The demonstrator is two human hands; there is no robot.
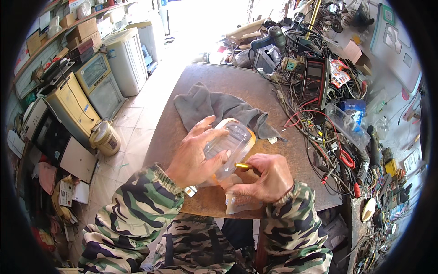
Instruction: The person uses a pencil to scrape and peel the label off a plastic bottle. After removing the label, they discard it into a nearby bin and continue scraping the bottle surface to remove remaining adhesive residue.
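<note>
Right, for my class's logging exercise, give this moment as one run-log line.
left hand: holding clear plastic container | right hand: pinching slim yellow item | table: grey cloth beyond container

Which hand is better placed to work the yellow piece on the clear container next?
Likely right: the right hand holds the yellow piece beside the clear container, while the left hand holds the container.

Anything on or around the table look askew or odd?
Yes: tangled cables sprawl along the right side of the table, looking disorderly, and the grey cloth lies crumpled. The clear plastic container in the left hand shows no damage I can make out.
</note>
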